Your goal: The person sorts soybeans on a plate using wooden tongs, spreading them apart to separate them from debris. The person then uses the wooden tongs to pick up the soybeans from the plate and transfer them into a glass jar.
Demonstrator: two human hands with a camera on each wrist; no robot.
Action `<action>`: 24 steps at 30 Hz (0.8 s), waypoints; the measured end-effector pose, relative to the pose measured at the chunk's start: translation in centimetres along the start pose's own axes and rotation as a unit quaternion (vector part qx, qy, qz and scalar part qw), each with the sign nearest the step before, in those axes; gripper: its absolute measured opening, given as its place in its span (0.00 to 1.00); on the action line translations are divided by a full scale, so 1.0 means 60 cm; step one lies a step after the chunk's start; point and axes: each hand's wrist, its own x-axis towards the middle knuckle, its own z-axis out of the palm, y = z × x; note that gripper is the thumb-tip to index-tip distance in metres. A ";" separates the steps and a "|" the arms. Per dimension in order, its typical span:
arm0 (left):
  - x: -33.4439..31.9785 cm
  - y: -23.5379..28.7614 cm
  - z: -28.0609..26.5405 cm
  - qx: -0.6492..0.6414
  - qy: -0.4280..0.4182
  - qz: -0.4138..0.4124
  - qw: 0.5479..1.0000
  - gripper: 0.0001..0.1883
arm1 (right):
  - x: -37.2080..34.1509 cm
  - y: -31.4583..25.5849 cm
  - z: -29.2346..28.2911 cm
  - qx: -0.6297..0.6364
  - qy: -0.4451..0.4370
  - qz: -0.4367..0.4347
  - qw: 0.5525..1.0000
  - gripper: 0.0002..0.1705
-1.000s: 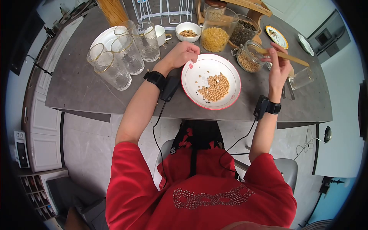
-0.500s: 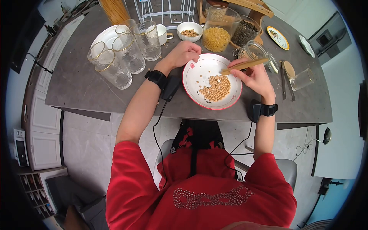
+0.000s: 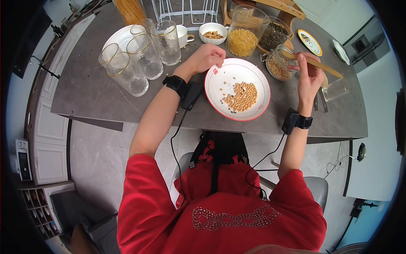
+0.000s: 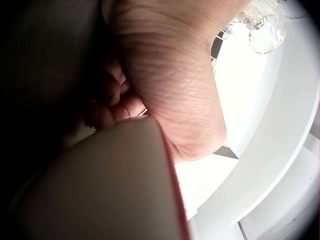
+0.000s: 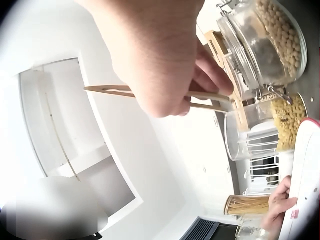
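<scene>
Your right hand holds the wooden tongs, with the thumb and the fingers pinching around the two thin arms. The front ends of these tongs are at the mouth of the clip-top glass jar, and in the right wrist view they stand a little apart from each other; whether a bean is between them, I cannot tell. This jar contains round tan beans and it is near the right side of the white plate with the red rim. Your left hand is at the upper left edge of the plate, with the fingers curled, and it holds the rim; the left wrist view shows the fingertips partly in shadow, so their exact contact I cannot tell. On the plate, a loose heap of tan beans lies near the middle, with a few single ones to its left and some dark seeds at its lower left. Behind the plate stand a glass container of yellow pasta and a white cup with mixed grains. Five clear glasses with gold rims are grouped to the left of your left hand, on the grey table.
</scene>
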 end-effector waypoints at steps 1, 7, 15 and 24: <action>0.002 -0.001 0.002 -0.002 -0.001 0.002 1.000 0.06 | -0.002 -0.001 -0.001 -0.001 0.001 0.000 1.000 0.11; 0.002 0.000 0.003 -0.001 0.002 0.000 1.000 0.06 | -0.037 -0.020 0.029 0.042 -0.312 0.068 0.947 0.10; 0.004 -0.003 0.006 -0.008 0.003 0.003 1.000 0.05 | -0.042 -0.029 0.046 -0.111 -0.379 0.055 0.917 0.10; 0.004 -0.004 0.007 -0.010 0.002 0.008 1.000 0.04 | -0.037 -0.016 0.036 -0.072 -0.338 0.041 0.938 0.09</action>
